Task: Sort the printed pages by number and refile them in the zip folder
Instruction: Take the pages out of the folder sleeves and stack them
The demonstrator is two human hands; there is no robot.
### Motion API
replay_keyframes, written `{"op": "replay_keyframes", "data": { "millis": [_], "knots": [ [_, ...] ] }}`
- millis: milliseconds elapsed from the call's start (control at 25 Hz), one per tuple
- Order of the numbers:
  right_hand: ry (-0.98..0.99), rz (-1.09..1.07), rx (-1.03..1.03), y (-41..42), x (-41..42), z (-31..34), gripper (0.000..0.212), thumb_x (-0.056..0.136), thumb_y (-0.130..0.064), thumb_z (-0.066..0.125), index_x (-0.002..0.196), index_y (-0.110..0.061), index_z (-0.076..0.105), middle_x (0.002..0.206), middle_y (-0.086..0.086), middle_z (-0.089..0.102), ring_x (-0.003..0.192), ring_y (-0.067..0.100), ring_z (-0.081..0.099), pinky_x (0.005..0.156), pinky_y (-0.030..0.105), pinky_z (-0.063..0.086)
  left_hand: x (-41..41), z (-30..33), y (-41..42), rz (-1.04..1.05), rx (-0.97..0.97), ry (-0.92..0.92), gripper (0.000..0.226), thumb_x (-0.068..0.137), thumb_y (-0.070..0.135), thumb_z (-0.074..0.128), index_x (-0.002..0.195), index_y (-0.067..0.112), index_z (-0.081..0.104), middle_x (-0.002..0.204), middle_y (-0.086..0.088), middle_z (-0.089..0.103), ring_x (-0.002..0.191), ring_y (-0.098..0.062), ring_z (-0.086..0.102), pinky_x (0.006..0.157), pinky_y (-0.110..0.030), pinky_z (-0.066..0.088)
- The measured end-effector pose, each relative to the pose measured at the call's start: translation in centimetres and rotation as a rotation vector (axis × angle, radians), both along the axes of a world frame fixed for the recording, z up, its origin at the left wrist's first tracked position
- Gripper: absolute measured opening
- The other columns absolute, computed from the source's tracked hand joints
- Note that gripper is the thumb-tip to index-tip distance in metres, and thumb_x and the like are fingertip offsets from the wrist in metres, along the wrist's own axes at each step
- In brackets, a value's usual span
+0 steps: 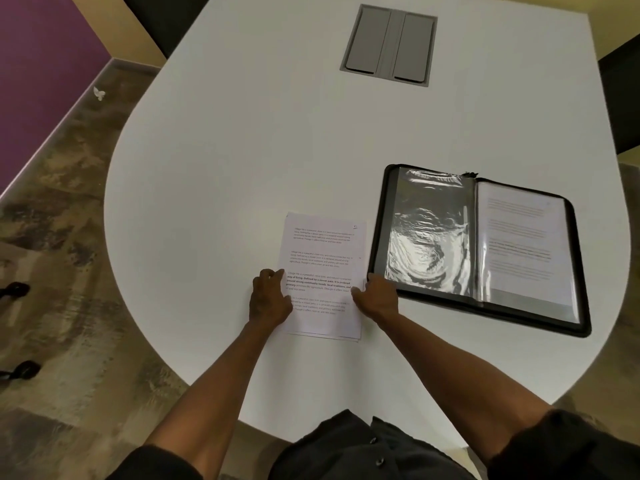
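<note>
A small stack of printed pages (pixel 323 258) lies flat on the white table (pixel 225 168) in front of me, text side up. My left hand (pixel 269 296) grips the stack's left edge, thumb on top of the paper. My right hand (pixel 377 295) grips the right edge, fingers curled at the paper's side. To the right lies the black zip folder (pixel 479 249), spread open. Its left side shows an empty, shiny plastic sleeve (pixel 427 237). Its right sleeve holds a printed page (pixel 523 244).
A grey cable hatch (pixel 389 45) is set into the table at the far middle. The table edge curves round on my left, with patterned floor beyond. Dark chair castors (pixel 15 291) stand at the far left on the floor.
</note>
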State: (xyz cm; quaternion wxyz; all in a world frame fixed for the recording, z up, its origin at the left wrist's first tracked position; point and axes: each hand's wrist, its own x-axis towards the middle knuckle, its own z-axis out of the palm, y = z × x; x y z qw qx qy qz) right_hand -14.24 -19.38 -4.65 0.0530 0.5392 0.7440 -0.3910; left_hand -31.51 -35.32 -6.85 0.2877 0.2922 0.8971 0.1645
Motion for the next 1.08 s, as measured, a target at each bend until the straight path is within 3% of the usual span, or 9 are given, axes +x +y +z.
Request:
{"op": "replay_keyframes", "data": {
  "millis": [80,160,320,440,520,600,760,880,1080],
  "knots": [
    [0.016,0.025,0.045,0.2,0.9,0.3,0.013,0.089,-0.025,0.065,0.084,-0.016,0.056,0.077,-0.004,0.055,0.078,0.018,0.053,0.055,0.020,0.031,0.1,0.1,-0.2,-0.002,0.009,0.000,0.065,0.089,0.022,0.065,0.148,0.010,0.040,0.146,-0.011,0.038,0.134,-0.029,0.034,0.103,-0.040,0.042],
    [0.048,-0.024,0.063,0.7,2.3,0.3,0.013,0.088,-0.024,0.066,0.085,-0.011,0.063,0.079,0.000,0.062,0.080,0.019,0.056,0.062,0.025,0.037,0.5,0.1,-0.2,0.007,0.016,0.012,0.064,0.089,0.024,0.065,0.147,0.010,0.041,0.146,-0.013,0.038,0.134,-0.030,0.035,0.104,-0.042,0.042],
    [0.174,-0.298,0.103,2.5,7.7,0.6,0.026,0.086,-0.020,0.069,0.108,-0.007,0.073,0.095,0.008,0.074,0.095,0.025,0.068,0.088,0.032,0.050,2.2,0.5,0.5,0.006,0.074,0.098,0.061,0.087,0.021,0.066,0.143,0.009,0.046,0.146,-0.015,0.039,0.136,-0.032,0.033,0.107,-0.045,0.039],
    [0.163,-0.453,0.183,5.0,13.9,0.9,0.043,0.087,-0.023,0.070,0.128,-0.009,0.065,0.116,0.014,0.070,0.111,0.028,0.064,0.099,0.036,0.047,4.8,1.2,2.2,-0.046,0.182,0.149,0.059,0.084,0.017,0.070,0.139,0.008,0.052,0.143,-0.016,0.043,0.136,-0.033,0.034,0.106,-0.048,0.040],
    [0.079,-0.502,0.238,7.6,18.2,1.0,0.062,0.090,-0.031,0.070,0.144,-0.007,0.049,0.138,0.021,0.056,0.130,0.034,0.050,0.108,0.042,0.041,7.1,1.7,4.0,-0.076,0.253,0.146,0.059,0.083,0.016,0.071,0.138,0.009,0.053,0.143,-0.016,0.044,0.136,-0.033,0.035,0.107,-0.047,0.040],
    [-0.091,-0.492,0.186,10.6,22.4,1.2,0.083,0.093,-0.045,0.064,0.157,-0.011,0.024,0.157,0.024,0.030,0.147,0.036,0.024,0.117,0.049,0.029,10.0,2.3,6.3,-0.105,0.293,0.108,0.060,0.084,0.015,0.072,0.140,0.012,0.052,0.144,-0.014,0.043,0.137,-0.030,0.033,0.109,-0.041,0.035],
    [-0.414,-0.315,0.038,15.5,27.6,0.7,0.090,0.094,-0.068,0.041,0.159,-0.030,-0.007,0.163,0.027,-0.008,0.152,0.040,-0.009,0.122,0.056,0.006,16.1,3.4,10.4,-0.196,0.380,0.051,0.062,0.083,0.015,0.074,0.141,0.016,0.051,0.143,-0.011,0.043,0.136,-0.025,0.035,0.109,-0.031,0.034],
    [-0.438,-0.193,-0.066,17.4,28.6,0.5,0.081,0.096,-0.072,0.027,0.158,-0.035,-0.010,0.163,0.027,-0.014,0.150,0.040,-0.020,0.121,0.056,-0.005,19.9,4.4,14.4,-0.246,0.398,0.031,0.061,0.084,0.021,0.074,0.141,0.020,0.052,0.144,-0.006,0.041,0.136,-0.021,0.035,0.107,-0.029,0.036],
    [-0.248,-0.183,0.105,17.2,28.0,0.4,0.080,0.100,-0.063,0.029,0.160,-0.013,0.011,0.167,0.014,0.006,0.151,0.041,-0.015,0.123,0.055,-0.004,24.8,6.0,20.3,-0.295,0.366,-0.032,0.058,0.087,0.025,0.072,0.141,0.021,0.051,0.143,-0.006,0.041,0.136,-0.021,0.035,0.107,-0.025,0.030]
  ]
}}
